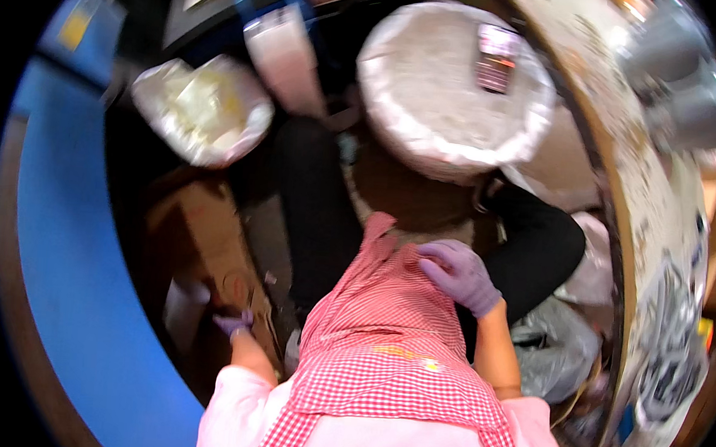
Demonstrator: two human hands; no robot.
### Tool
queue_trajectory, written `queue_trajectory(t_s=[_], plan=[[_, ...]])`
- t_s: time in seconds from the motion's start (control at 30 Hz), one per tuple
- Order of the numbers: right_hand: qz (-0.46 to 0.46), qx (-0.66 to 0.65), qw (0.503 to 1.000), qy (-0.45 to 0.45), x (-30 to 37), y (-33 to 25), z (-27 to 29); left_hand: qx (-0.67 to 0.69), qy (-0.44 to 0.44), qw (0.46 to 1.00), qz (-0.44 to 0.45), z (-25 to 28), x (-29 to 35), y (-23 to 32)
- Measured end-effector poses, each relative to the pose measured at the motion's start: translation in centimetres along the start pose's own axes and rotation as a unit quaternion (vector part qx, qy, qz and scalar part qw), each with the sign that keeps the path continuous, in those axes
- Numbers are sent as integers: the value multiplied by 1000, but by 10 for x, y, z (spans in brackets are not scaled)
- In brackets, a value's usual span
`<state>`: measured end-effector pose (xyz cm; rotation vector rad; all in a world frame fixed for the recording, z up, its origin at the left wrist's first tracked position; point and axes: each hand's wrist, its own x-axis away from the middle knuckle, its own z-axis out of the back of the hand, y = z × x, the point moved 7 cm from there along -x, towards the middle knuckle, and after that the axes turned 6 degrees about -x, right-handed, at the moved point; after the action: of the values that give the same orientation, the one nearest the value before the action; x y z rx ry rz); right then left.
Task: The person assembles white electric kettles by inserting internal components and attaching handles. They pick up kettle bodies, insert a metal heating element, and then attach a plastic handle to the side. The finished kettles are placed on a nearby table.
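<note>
My right hand point(461, 275), in a thin purple glove, lies over my right thigh. Its fingers are curled at the edge of my red-and-white checked apron point(401, 384) and appear to grip the cloth. Low on the left, my left hand point(236, 323) wears a similar glove and reaches down beside my seat. Close to its fingertips is a white, rounded object point(186, 304), blurred, perhaps a cup or a roll. Motion blur and shadow hide the left fingers, so I cannot tell whether they hold anything.
Ahead stands a large round tub lined with white plastic point(441, 105), with a phone point(496, 59) on it. A smaller lined bin point(204, 113) is to its left. A cardboard box point(207, 238), a blue panel point(64, 269), a cluttered worktop point(620, 150) and a grey bag point(560, 354) surround me.
</note>
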<state>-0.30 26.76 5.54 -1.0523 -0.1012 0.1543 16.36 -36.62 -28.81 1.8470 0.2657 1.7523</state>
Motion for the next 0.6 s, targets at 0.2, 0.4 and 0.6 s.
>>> queue_trajectory(t_s=[0.2, 0.4, 0.6], plan=[[-68, -21, 995, -74, -8, 29, -29, 51, -3, 998, -42, 6, 11, -14], [-42, -11, 993, -112, -40, 24, -45, 133, 130, 981, -50, 11, 9, -20], [11, 37, 992, -121, -67, -4, -53, -36, 41, 984, -172, -52, -37, 69]])
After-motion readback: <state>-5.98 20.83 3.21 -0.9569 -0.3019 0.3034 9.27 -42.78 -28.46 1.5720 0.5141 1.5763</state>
